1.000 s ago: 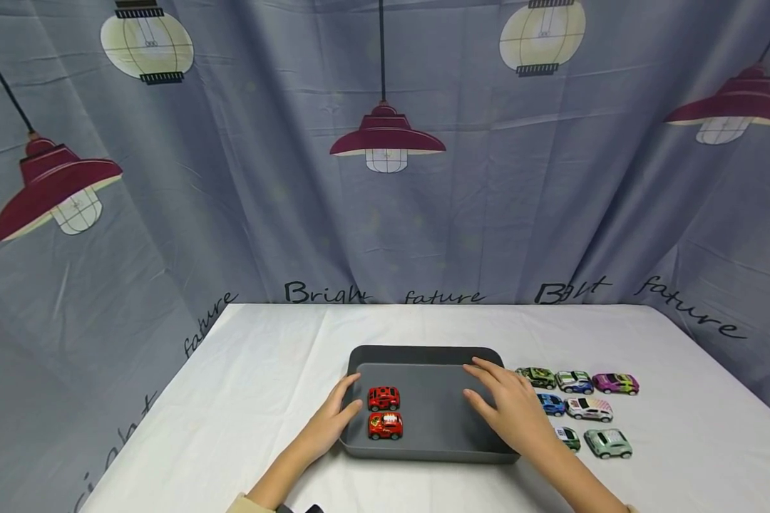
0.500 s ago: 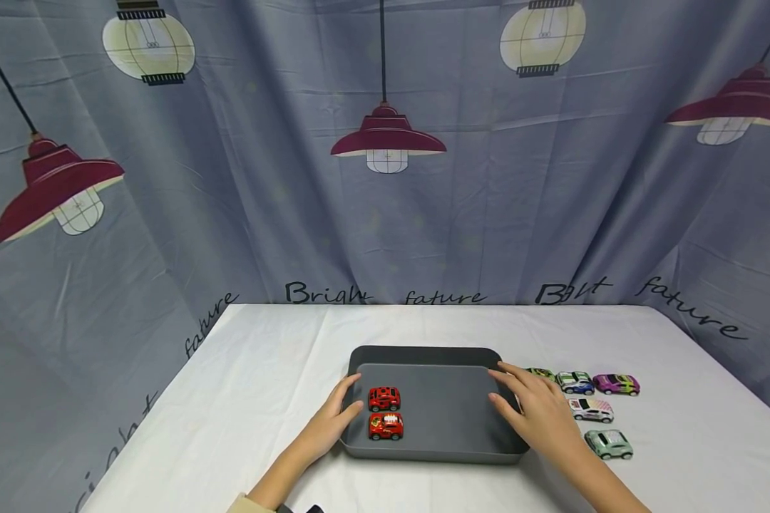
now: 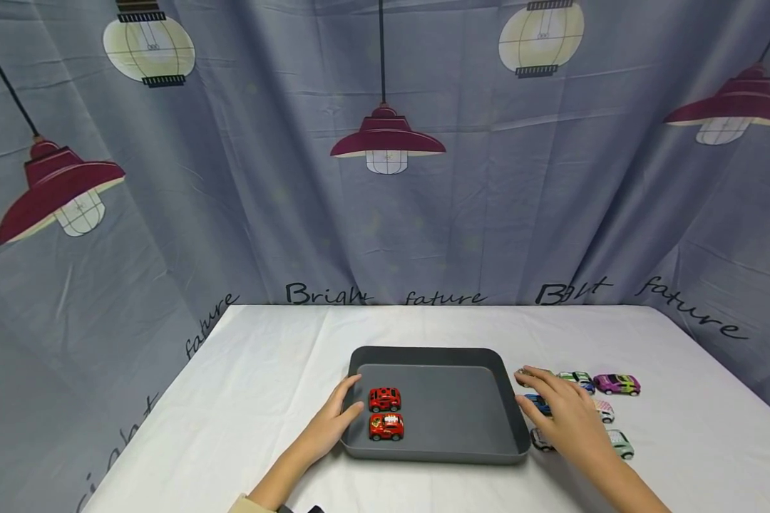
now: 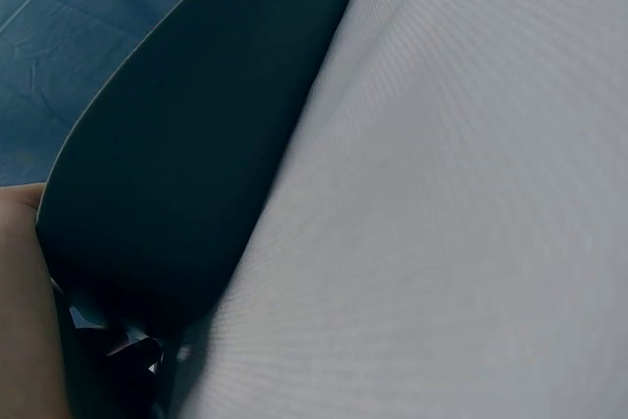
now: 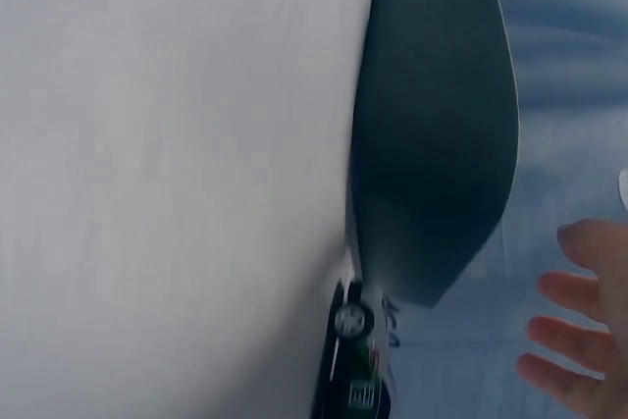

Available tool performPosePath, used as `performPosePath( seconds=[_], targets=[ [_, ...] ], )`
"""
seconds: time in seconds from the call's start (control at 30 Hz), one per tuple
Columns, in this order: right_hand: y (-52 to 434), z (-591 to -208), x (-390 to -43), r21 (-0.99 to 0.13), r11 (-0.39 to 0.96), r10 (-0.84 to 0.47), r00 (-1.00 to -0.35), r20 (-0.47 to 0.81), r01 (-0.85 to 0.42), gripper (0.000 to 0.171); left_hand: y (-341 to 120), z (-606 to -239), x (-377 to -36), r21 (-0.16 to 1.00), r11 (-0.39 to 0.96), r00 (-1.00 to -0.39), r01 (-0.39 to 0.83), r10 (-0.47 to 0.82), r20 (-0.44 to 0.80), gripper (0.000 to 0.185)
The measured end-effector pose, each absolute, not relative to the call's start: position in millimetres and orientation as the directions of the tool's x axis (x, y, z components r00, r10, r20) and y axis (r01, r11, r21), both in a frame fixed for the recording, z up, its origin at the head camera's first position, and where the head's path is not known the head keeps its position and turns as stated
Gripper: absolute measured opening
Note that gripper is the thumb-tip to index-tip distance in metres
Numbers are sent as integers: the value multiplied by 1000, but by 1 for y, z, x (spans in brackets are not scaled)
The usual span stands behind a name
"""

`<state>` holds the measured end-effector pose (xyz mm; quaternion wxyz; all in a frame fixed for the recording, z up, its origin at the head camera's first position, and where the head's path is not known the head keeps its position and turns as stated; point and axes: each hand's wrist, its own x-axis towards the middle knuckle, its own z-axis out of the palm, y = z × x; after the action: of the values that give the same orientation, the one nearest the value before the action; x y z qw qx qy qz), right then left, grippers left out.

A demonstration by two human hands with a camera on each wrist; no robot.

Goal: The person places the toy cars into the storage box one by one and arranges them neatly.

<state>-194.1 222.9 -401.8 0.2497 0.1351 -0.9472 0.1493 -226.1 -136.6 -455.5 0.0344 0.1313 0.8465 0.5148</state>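
Note:
A grey tray [image 3: 452, 413] lies on the white table. Inside it, toward the left, are two red toy cars, a spotted one [image 3: 384, 400] behind a second red car [image 3: 386, 427]. My left hand [image 3: 324, 426] rests at the tray's left rim, thumb and fingers apart. To the right of the tray my right hand [image 3: 566, 413] is spread above several toy cars, with no car in its fingers. It partly hides a blue car [image 3: 539, 404] and a pale green car [image 3: 621, 443]. In the right wrist view a dark green toy car [image 5: 358, 370] stands beside the tray's outer wall.
Past the right hand stand a purple toy car [image 3: 618, 385], a green, white and blue one [image 3: 577, 380] and a white-pink one [image 3: 605, 410]. A grey-blue curtain [image 3: 263, 214] printed with lamps hangs behind the white tablecloth [image 3: 282, 356].
My right hand has moved right, from over the tray's right side to over the toy cars beside it. The left hand, the tray and the red cars have stayed put.

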Motion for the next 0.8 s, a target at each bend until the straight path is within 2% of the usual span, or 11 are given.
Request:
performPosePath(
  seconds=[0.33, 0.6, 0.8],
  targets=[
    [253, -401, -196, -184, 929, -177, -824, 538, -320, 35, -137, -459, -228, 872, 448, -962, 195, 259, 82, 55],
    [281, -401, -199, -217, 936, -125, -838, 530, -277, 34, -137, -457, -228, 872, 451, -963, 191, 259, 77, 56],
    [303, -402, -205, -207, 939, -115, -819, 562, -274, 33, -137, -459, -229, 871, 455, -964, 184, 256, 70, 56]
  ],
)
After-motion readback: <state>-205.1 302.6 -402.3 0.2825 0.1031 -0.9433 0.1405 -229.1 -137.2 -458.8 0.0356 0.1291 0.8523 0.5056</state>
